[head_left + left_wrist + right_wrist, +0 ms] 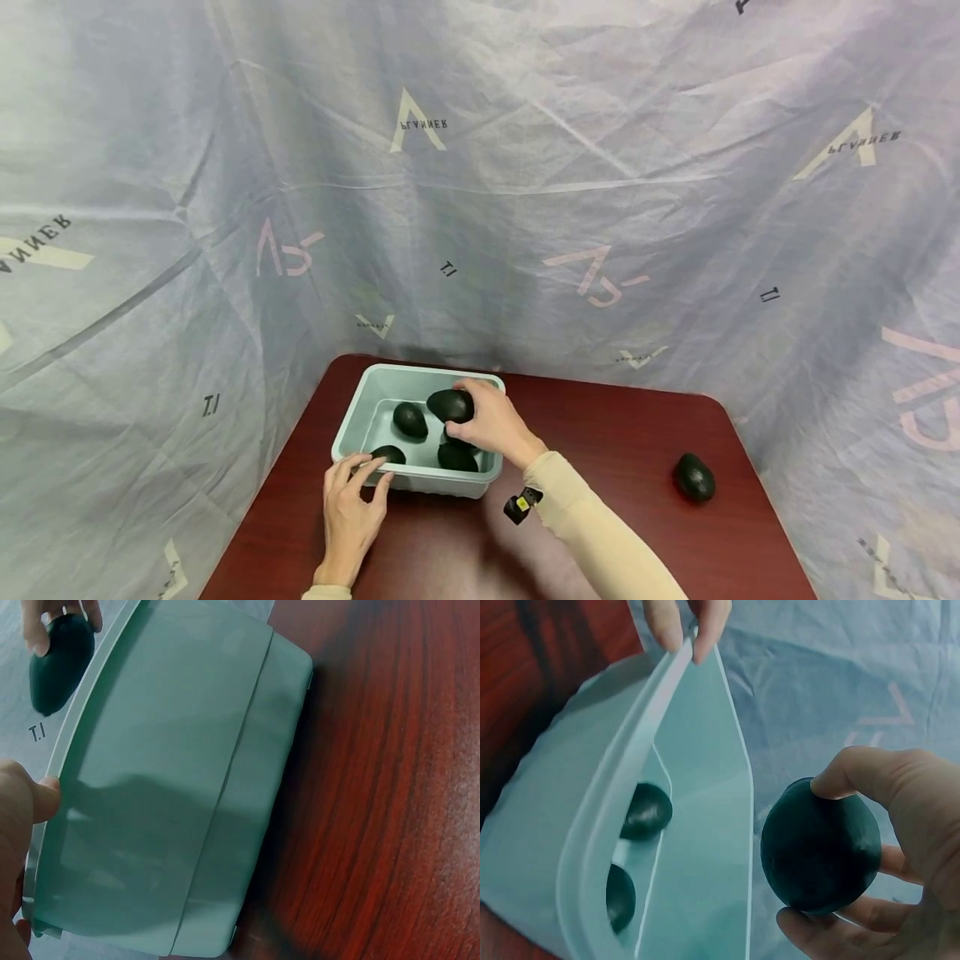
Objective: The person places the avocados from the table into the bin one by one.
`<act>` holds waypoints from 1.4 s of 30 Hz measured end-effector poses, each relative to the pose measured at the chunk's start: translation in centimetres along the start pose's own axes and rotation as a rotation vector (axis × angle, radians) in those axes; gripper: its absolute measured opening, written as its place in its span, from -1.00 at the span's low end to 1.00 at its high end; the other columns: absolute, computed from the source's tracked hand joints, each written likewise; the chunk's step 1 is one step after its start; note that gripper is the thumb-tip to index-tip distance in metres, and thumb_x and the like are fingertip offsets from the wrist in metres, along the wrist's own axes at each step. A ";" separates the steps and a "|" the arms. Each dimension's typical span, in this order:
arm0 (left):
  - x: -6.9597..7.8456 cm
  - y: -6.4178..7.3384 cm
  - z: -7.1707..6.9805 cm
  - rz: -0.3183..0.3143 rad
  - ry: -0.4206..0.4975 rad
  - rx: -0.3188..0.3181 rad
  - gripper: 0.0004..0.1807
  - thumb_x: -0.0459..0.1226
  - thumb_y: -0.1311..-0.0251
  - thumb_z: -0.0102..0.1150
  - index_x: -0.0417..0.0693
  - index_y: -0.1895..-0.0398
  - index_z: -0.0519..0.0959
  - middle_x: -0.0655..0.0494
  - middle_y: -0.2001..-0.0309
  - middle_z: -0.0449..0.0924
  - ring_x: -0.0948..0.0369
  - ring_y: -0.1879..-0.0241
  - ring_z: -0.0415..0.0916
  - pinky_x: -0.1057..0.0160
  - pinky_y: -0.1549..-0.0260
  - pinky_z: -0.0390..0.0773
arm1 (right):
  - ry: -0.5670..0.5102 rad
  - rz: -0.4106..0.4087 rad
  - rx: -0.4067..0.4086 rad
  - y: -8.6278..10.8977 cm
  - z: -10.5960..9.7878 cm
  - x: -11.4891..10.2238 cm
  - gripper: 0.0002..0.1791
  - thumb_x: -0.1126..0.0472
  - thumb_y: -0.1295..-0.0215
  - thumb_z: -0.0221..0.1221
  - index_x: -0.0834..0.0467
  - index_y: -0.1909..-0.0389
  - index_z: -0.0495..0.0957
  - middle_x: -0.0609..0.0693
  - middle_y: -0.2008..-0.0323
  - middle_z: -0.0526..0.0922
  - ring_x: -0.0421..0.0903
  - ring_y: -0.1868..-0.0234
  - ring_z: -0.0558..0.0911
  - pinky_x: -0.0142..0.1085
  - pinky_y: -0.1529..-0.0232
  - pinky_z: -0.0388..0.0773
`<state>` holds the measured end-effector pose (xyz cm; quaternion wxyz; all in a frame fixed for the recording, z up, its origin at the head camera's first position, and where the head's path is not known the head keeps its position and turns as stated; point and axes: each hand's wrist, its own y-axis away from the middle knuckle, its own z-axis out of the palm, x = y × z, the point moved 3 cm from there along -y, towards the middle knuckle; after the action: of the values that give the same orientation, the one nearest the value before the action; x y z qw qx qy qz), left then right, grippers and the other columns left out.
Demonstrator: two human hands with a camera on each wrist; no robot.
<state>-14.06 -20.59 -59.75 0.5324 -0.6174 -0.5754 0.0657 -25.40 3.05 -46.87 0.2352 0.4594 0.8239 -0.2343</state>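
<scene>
My right hand (pixel 491 419) grips a dark green avocado (pixel 448 406) over the right half of a pale green plastic bin (pixel 420 479). In the right wrist view, thumb and fingers curl round the held avocado (pixel 817 847). At the bin's near left corner, my left hand (pixel 351 508) pinches the rim, the thumb (pixel 46 799) on the outer side. Inside the bin lie several avocados: one in the middle (pixel 409 420), one by the near left wall (pixel 388 454), and one at the near right (pixel 457 456). Part of the right-side contents is hidden behind my right hand.
One more avocado (pixel 694 477) lies alone on the right side of the reddish-brown wooden table (pixel 600 450). Grey printed cloth (pixel 495 208) hangs behind the table and along both sides. A small black device (pixel 522 505) is strapped at my right wrist.
</scene>
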 end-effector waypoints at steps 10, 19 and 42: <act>0.3 -0.2 0.0 0.022 0.009 0.016 -0.63 -0.40 0.07 0.67 -0.07 0.12 0.83 -0.09 0.07 0.72 -0.23 -0.11 0.52 -0.06 -0.21 0.35 | 0.009 -0.027 -0.019 -1.0 1.3 -1.6 -0.33 -0.01 -0.30 0.43 0.02 -0.40 0.52 0.04 -0.33 0.62 -0.02 -0.07 0.67 -0.14 0.03 0.67; 0.0 0.1 0.0 -0.035 0.006 -0.026 -0.68 -0.37 0.00 0.64 -0.11 0.12 0.83 -0.11 0.06 0.71 -0.22 -0.13 0.50 0.03 -0.27 0.29 | 0.034 0.002 -0.066 -1.8 2.6 -1.7 -0.31 -0.06 -0.27 0.43 -0.03 -0.40 0.52 0.04 -0.23 0.64 -0.12 0.13 0.62 -0.30 0.23 0.59; 0.1 0.0 0.0 -0.006 0.001 0.006 -0.65 -0.41 0.07 0.66 -0.10 0.14 0.83 -0.07 0.08 0.71 -0.21 -0.09 0.50 0.01 -0.22 0.33 | 0.058 -0.026 -0.024 -1.8 2.2 -0.4 -0.45 -0.02 -0.38 0.33 0.02 -0.35 0.58 0.04 -0.41 0.57 0.05 -0.23 0.69 -0.01 -0.16 0.69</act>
<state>-14.05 -20.54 -59.72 0.5344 -0.6143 -0.5768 0.0655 -26.38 0.59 -48.02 0.2138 0.4524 0.8390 -0.2138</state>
